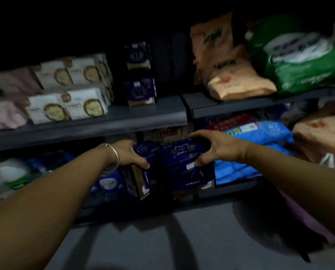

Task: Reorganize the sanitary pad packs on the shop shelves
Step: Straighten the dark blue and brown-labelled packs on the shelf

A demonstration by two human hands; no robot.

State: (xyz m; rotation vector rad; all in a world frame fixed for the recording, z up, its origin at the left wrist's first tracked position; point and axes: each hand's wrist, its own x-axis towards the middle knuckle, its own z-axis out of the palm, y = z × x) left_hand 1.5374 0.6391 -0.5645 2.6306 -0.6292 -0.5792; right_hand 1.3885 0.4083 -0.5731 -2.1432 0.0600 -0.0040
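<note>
Left hand and right hand each grip a navy pack.

Dark grey upper shelf carrying white packs, pink packs, navy packs, orange bags, green bag, lower shelf carrying navy packs, blue bags
</note>
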